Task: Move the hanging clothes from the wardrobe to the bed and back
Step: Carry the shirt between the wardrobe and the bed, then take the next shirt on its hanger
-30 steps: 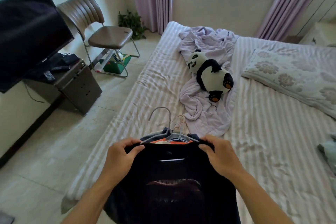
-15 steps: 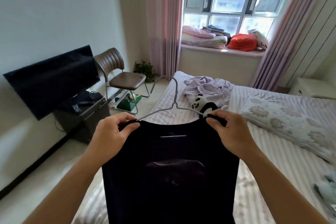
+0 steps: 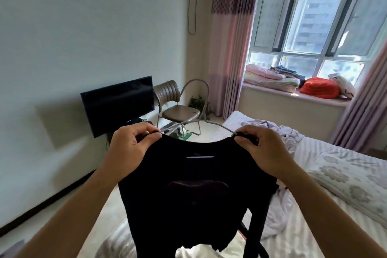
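Head view: striped bed (image 3: 314, 205) beneath window (image 3: 310, 21), white wall (image 3: 83, 37) left.

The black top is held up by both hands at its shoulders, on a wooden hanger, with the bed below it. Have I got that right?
Not quite: the hanger is thin grey wire, not wood, as the head view shows. The rest holds: the left hand and right hand each pinch a shoulder of the black top, held up over the bed.
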The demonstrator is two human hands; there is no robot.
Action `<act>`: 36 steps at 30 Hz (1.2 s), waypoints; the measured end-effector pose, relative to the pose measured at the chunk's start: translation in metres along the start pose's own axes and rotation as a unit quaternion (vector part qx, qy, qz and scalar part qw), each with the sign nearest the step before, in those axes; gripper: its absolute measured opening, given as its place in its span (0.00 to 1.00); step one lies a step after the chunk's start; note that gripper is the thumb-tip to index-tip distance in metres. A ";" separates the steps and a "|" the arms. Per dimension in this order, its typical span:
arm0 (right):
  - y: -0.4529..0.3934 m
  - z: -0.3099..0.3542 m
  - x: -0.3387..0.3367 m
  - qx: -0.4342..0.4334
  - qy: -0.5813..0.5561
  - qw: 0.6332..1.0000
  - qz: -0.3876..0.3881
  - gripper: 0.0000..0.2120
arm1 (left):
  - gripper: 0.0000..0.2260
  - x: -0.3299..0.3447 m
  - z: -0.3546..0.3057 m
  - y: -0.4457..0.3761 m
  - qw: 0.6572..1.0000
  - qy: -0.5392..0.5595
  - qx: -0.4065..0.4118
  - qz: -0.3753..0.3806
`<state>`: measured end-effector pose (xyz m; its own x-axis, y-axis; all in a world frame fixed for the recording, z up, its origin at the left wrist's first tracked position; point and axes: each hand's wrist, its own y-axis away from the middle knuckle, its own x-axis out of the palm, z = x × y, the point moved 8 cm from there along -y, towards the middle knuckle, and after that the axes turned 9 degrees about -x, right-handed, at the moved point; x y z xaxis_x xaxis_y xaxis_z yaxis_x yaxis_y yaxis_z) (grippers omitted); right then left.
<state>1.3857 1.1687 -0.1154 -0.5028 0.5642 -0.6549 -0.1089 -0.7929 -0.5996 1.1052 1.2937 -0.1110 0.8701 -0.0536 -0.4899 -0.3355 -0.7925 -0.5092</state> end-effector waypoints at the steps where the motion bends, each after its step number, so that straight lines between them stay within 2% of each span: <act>1: -0.001 0.001 0.001 -0.008 -0.007 1.000 0.006 0.10 | 0.10 -0.007 -0.005 0.007 1.000 -0.010 -0.006 -0.013; 3: -0.003 0.007 0.003 -0.027 -0.019 0.999 0.016 0.06 | 0.10 -0.019 -0.018 0.022 0.999 -0.030 -0.015 -0.039; 7: -0.003 0.028 0.008 -0.079 -0.029 0.996 0.030 0.09 | 0.07 -0.045 -0.038 0.057 0.992 -0.066 -0.039 -0.104; 13: -0.006 0.080 0.020 -0.156 -0.082 0.983 0.054 0.08 | 0.06 -0.095 -0.061 0.113 0.975 -0.119 -0.065 -0.178; 17: -0.008 0.130 0.035 -0.202 -0.118 0.970 0.070 0.06 | 0.06 -0.135 -0.073 0.156 0.957 -0.152 -0.091 -0.229; 25: 0.012 0.243 0.081 -0.267 -0.207 0.934 0.115 0.06 | 0.08 -0.224 -0.087 0.248 0.926 -0.191 -0.170 -0.278; 36: 0.099 0.398 0.134 -0.324 -0.273 0.880 0.213 0.06 | 0.09 -0.327 -0.114 0.414 0.877 -0.215 -0.248 -0.350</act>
<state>0.9659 1.0741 -0.0793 -0.7357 -0.0884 -0.6715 0.6133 -0.5078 -0.6050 0.7230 0.9132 -0.0809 0.5474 0.7020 -0.4557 0.5190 -0.7119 -0.4731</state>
